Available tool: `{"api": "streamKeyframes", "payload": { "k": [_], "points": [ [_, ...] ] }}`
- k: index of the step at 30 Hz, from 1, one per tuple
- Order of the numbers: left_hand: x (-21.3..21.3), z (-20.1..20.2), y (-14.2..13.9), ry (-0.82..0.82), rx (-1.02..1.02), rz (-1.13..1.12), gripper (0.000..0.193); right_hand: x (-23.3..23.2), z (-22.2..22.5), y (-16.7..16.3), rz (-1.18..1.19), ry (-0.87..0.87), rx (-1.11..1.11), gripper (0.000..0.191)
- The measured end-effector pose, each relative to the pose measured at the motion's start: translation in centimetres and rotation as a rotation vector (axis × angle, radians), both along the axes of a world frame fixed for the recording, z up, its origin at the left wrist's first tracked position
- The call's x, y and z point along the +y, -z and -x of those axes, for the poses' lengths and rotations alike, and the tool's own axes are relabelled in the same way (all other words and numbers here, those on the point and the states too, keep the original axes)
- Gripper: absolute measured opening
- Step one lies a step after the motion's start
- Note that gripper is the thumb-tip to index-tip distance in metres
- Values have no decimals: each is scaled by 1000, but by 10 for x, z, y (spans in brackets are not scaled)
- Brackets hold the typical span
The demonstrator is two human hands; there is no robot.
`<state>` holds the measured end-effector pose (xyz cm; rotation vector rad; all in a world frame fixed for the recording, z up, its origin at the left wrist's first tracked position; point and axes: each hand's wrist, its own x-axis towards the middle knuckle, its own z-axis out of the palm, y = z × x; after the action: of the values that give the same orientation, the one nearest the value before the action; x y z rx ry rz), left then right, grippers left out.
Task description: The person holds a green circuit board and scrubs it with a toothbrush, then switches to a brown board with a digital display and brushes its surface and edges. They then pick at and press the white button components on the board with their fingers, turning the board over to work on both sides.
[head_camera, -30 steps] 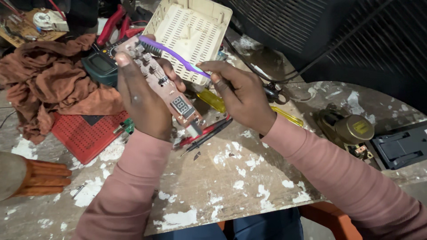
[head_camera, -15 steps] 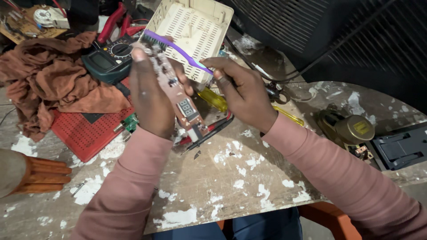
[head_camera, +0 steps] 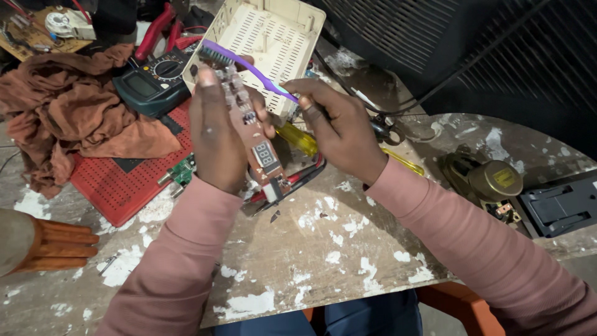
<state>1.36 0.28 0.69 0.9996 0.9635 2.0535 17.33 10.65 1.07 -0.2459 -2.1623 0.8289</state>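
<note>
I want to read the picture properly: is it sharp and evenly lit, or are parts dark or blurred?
Head view: the left hand, the circuit board and the purple toothbrush in the right hand are sharp and softly lit, without glare; the dark grille at upper right falls into shadow; the wooden piece at the left edge looks slightly soft.

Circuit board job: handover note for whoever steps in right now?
Left hand: grips the board upright above the bench, display facing the camera.
Right hand: holds the purple toothbrush, bristles on the board's top end.
Nearby: cream casing, multimeter, yellow screwdriver.
Done: board is out of any casing.
Left: cannot tell how much is brushed.
</note>
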Motion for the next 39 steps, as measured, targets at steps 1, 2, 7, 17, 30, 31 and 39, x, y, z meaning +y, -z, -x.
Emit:
{"api": "streamKeyframes", "payload": {
  "k": [1,2,7,17,30,31,39],
  "points": [
    [1,-1,1,-1,-7,-1,62,0,0,0,24,20,-23,25],
    [1,-1,1,-2,-14,-1,62,0,0,0,49,38,-47,25],
    [-3,6,0,-63,-37,-95,58,-1,0,-1,8,-1,-11,24],
    [-2,-3,-6,33,-12,25,55,1,-2,0,-26,0,10,23],
    [-6,-4,-10,107,-19,24,52,2,-1,-1,8,76,-5,21],
    [-7,-2,-11,84,-25,18,52,2,-1,-2,-22,60,13,21],
    [-6,2,-13,101,42,98,52,7,0,-6,20,183,-47,23]
  ]
}}
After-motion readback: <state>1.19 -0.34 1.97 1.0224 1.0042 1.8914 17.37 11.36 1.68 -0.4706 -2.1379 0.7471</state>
